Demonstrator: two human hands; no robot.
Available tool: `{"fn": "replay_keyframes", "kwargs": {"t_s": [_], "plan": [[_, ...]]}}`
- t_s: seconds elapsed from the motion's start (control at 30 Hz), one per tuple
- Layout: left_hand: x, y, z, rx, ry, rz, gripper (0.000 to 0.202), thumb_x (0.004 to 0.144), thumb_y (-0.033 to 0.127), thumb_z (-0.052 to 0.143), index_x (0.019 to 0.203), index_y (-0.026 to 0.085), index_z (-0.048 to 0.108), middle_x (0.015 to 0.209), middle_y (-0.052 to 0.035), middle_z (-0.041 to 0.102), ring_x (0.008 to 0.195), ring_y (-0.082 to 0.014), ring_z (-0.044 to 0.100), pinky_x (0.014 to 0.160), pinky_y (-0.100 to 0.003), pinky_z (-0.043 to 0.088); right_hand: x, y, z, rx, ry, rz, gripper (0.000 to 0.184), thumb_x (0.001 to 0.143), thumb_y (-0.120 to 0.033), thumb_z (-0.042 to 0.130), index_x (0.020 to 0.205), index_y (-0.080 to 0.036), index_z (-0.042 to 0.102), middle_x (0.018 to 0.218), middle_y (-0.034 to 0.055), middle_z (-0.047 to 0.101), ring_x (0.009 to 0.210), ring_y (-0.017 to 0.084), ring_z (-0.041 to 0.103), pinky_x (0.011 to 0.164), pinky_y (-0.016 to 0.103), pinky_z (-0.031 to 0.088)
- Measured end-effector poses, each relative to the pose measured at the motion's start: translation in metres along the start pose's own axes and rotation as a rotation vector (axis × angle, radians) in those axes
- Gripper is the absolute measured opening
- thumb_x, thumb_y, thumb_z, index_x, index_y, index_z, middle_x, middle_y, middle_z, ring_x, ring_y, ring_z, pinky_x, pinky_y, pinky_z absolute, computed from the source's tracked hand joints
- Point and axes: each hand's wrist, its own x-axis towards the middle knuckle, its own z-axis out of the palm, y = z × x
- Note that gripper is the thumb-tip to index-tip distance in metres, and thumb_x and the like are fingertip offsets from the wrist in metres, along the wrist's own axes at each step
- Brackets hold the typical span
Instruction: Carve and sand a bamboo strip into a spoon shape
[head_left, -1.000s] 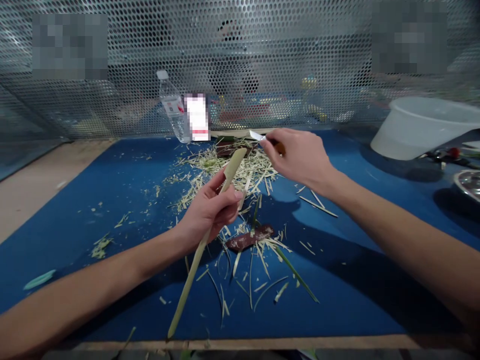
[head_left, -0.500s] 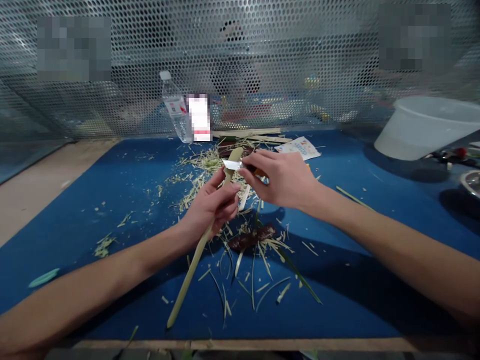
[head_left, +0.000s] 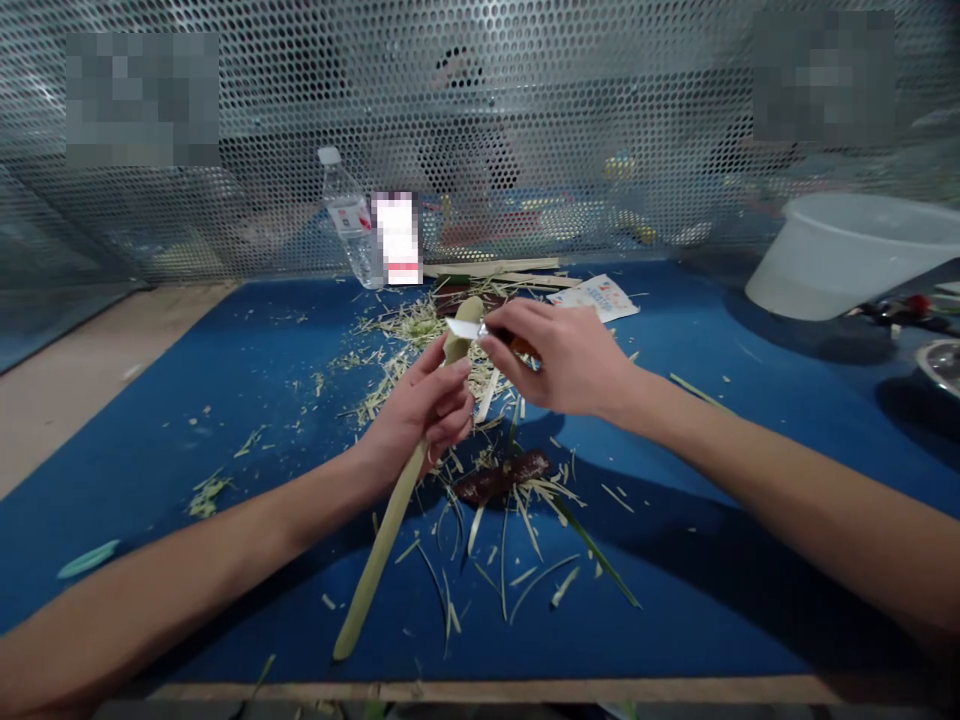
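Note:
My left hand (head_left: 424, 410) grips a long, pale bamboo strip (head_left: 382, 540) with a rounded, spatula-like end, which rises above my fingers. My right hand (head_left: 562, 360) pinches a small knife (head_left: 487, 332) with a brownish-orange handle. Its bright blade (head_left: 463, 329) lies against the rounded end of the strip (head_left: 465, 320). Pale bamboo shavings (head_left: 409, 345) are scattered on the blue mat (head_left: 697, 590) under both hands. A dark reddish-brown piece (head_left: 501, 478) lies among them, just below my hands.
A plastic water bottle (head_left: 349, 225) and a printed leaflet (head_left: 596, 297) lie at the mat's far edge, before a perforated metal screen (head_left: 480, 100). A white plastic tub (head_left: 851, 255) and a metal bowl (head_left: 943, 365) stand at right. A person shows dimly beyond the screen (head_left: 465, 150).
My right hand has moved in from the upper right, bringing the knife blade onto the strip's rounded end. The hands have barely moved over the last half second.

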Motion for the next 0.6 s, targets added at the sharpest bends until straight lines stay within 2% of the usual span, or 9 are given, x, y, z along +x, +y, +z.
{"fn": "replay_keyframes", "kwargs": {"t_s": [0.1,0.2,0.3,0.43,0.5,0.6], "plan": [[0.001,0.002,0.001,-0.041,0.02,-0.012,0.013,0.093,0.026,0.061,0.088,0.023,0.05,0.05,0.0122,0.038,0.033,-0.0036,0.022,0.033,-0.016,0.023,-0.003,-0.005,0.005,-0.01,-0.021,-0.028,0.038,0.1,-0.04,0.042,0.106,-0.016,0.07,0.092,0.0087,0.075,0.063,0.014,0.059,0.053,0.03,0.031],[0.002,0.002,0.001,-0.076,0.037,-0.032,0.017,0.096,0.022,0.056,0.083,0.023,0.046,0.049,0.0124,0.035,0.033,-0.0034,0.02,0.032,-0.015,0.02,-0.003,-0.002,0.007,-0.057,-0.01,0.027,0.038,0.1,-0.042,0.043,0.105,-0.017,0.072,0.094,0.0079,0.076,0.065,0.015,0.061,0.054,0.03,0.03],[0.001,0.0,0.001,-0.106,0.039,-0.048,0.018,0.097,0.02,0.055,0.082,0.022,0.045,0.049,0.0126,0.033,0.033,-0.0032,0.019,0.032,-0.015,0.018,0.0,0.01,0.008,-0.1,-0.01,0.111,0.038,0.1,-0.043,0.042,0.102,-0.019,0.072,0.094,0.0071,0.076,0.069,0.017,0.063,0.056,0.031,0.031],[-0.002,-0.002,0.001,-0.09,-0.027,-0.04,0.02,0.096,0.023,0.057,0.08,0.023,0.045,0.048,0.013,0.033,0.032,-0.0032,0.017,0.031,-0.016,0.02,0.003,0.031,0.005,-0.164,0.03,0.244,0.038,0.1,-0.042,0.041,0.096,-0.02,0.071,0.09,0.0081,0.075,0.071,0.019,0.063,0.058,0.032,0.032],[-0.002,-0.003,0.001,-0.078,-0.044,-0.029,0.019,0.096,0.024,0.057,0.081,0.023,0.045,0.048,0.0132,0.033,0.032,-0.0035,0.017,0.031,-0.016,0.021,0.004,0.034,0.004,-0.155,0.06,0.244,0.038,0.1,-0.043,0.04,0.096,-0.019,0.07,0.09,0.0086,0.075,0.072,0.02,0.063,0.06,0.033,0.034],[0.0,-0.003,0.0,-0.065,-0.03,-0.017,0.018,0.096,0.023,0.057,0.082,0.023,0.045,0.048,0.0133,0.034,0.032,-0.0032,0.018,0.032,-0.015,0.022,0.003,0.026,0.003,-0.06,0.079,0.171,0.039,0.101,-0.044,0.039,0.101,-0.018,0.067,0.091,0.0088,0.074,0.074,0.019,0.063,0.062,0.032,0.037]]}}
